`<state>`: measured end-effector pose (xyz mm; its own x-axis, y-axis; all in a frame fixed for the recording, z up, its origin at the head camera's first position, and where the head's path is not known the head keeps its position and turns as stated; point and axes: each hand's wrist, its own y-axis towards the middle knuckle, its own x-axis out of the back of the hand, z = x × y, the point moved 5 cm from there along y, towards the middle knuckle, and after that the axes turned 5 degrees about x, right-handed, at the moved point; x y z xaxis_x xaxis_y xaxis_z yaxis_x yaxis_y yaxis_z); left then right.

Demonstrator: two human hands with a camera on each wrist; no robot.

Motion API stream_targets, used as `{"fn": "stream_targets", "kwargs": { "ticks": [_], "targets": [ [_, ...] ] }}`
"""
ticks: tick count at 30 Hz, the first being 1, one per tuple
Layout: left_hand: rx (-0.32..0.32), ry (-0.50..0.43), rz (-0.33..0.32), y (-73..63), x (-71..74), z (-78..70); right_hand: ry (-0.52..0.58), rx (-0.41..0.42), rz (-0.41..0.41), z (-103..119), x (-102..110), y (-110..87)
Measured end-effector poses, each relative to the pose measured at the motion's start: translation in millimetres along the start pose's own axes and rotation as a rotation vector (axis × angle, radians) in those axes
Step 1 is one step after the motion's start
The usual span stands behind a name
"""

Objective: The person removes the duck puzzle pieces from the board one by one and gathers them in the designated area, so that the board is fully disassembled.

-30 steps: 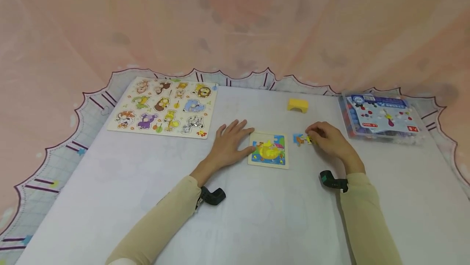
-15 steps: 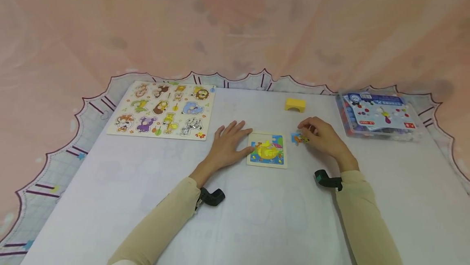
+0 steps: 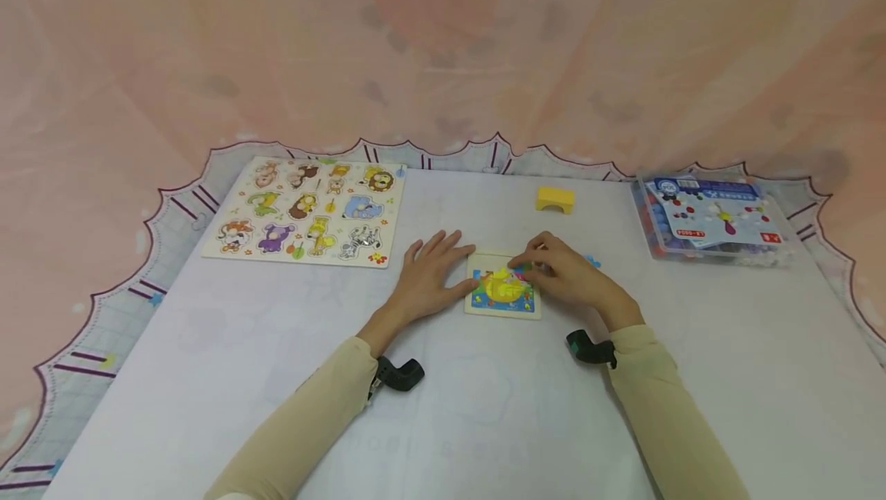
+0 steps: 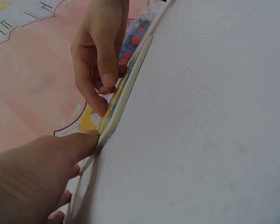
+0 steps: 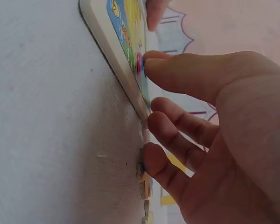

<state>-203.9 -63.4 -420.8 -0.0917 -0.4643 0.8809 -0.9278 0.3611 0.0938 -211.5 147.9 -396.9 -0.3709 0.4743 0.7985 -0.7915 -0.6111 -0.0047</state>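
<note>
A square, pale-wood-framed puzzle (image 3: 504, 289) shows a yellow duck on blue. The spread left hand (image 3: 432, 274) touches its edge; I cannot tell whether the right hand (image 3: 569, 275) pinches anything.

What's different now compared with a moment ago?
The right hand has moved left, from the loose pieces to the right side of the small puzzle; I can't tell whether it carries a piece. The left hand stays at the puzzle's left edge, and the yellow block, animal board and plastic box lie where they were.
</note>
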Motion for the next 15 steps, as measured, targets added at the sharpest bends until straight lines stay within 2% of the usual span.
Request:
{"fn": "stream_targets", "kwargs": {
  "ticks": [8,15],
  "targets": [
    [0.012,0.011,0.009,-2.2,-2.5,1.4,0.015,-0.026,-0.002,-0.7,-7.4,-0.1],
    [-0.003,0.025,-0.017,0.4,-2.5,1.1,0.002,-0.007,-0.012,2.5,-4.4,2.2]
  ]
}}
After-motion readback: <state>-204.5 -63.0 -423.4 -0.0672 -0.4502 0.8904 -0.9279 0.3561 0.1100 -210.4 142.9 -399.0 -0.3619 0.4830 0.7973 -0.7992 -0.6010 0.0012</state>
